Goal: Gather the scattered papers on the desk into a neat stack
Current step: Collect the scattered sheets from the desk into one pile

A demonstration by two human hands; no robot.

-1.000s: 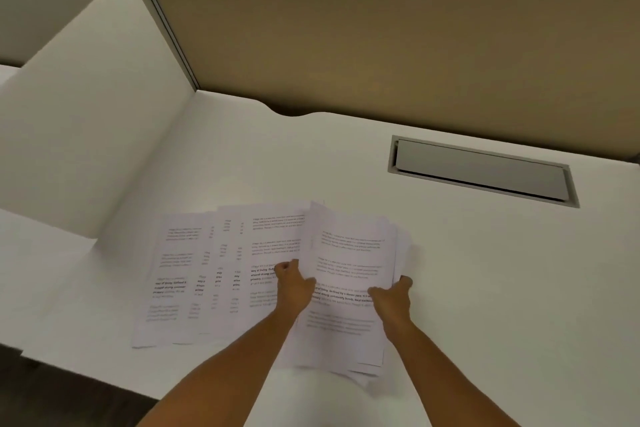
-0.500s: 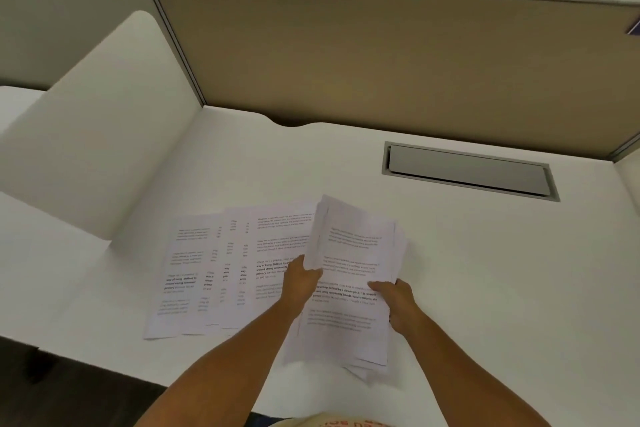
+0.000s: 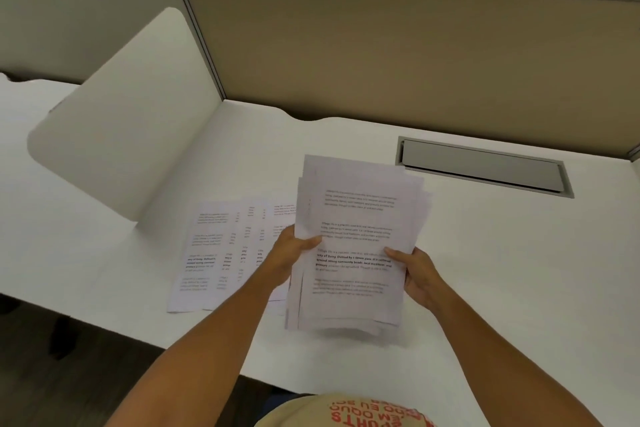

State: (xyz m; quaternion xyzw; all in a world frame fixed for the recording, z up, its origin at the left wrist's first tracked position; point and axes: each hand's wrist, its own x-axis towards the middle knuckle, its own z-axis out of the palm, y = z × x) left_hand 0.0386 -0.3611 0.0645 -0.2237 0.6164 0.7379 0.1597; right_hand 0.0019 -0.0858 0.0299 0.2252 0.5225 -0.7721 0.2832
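A loose bundle of printed white papers (image 3: 356,218) is lifted off the white desk (image 3: 502,253), its edges uneven. My left hand (image 3: 289,253) grips the bundle's left edge, thumb on top. My right hand (image 3: 415,274) grips its right edge, thumb across the top sheet. To the left, several more printed sheets (image 3: 214,250) lie fanned and overlapping flat on the desk, partly hidden by my left arm and the bundle.
A grey cable hatch (image 3: 485,166) is set into the desk at the back right. A tan partition (image 3: 398,55) closes the back and a white side divider (image 3: 128,128) stands on the left. The desk's front edge runs below my forearms.
Both hands have raised the bundle from the desk and tilted it up toward me. The fanned sheets on the left have stayed in place.
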